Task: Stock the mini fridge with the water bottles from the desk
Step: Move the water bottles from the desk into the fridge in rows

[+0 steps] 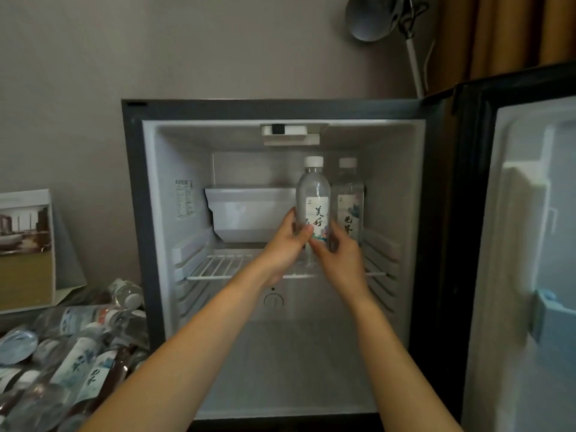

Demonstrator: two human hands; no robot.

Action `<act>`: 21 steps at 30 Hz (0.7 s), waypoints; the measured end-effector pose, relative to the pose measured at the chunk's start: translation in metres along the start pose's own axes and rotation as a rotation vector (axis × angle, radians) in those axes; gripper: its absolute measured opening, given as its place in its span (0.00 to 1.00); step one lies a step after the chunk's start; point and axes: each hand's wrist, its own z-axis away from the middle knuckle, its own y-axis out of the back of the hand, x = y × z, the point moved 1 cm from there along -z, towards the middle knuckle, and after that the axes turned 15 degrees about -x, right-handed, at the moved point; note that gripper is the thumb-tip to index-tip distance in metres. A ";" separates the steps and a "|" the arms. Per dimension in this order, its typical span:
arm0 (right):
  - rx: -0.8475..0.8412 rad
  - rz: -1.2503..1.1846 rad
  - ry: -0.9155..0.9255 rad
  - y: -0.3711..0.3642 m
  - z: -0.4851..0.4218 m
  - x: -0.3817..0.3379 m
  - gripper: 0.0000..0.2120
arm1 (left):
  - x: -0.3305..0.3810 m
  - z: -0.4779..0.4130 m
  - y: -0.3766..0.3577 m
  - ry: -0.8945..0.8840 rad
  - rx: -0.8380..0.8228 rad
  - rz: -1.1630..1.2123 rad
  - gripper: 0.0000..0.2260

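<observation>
The mini fridge (133,213) stands open, its door (530,244) swung out to the right. Inside, a white plastic compartment (249,213) sits at the back above a white wire shelf (218,265).

Left of the fridge, a heap of water bottles (78,347) lies on its side on the desk, with a propped picture card (25,244) behind. A grey lamp (371,17) and an ochre curtain (498,32) are at the upper right.

A clear, white-capped bottle (313,188) is upright over the right part of the shelf. Its pale label reads 美好 in black brushwork. The left hand (285,244) and right hand (339,254) grip its lower half from either side, fingers curled round it, hiding its base. Just beside it, to the right, stands a second bottle (349,194), whose label characters are too blurred to read. A printed sticker (184,199) on the inner left wall is also illegible.
</observation>
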 end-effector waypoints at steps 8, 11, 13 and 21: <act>0.125 0.356 -0.275 0.000 -0.014 0.004 0.13 | -0.016 -0.021 0.005 0.152 0.031 -0.165 0.15; 0.146 0.371 -0.350 -0.001 -0.020 0.010 0.15 | -0.024 -0.027 0.005 0.189 0.086 -0.253 0.15; 0.148 0.385 -0.370 0.000 -0.022 0.011 0.16 | -0.027 -0.029 0.005 0.192 0.108 -0.353 0.14; 0.170 0.438 -0.392 -0.001 -0.019 0.009 0.17 | -0.028 -0.026 0.004 0.225 0.091 -0.459 0.14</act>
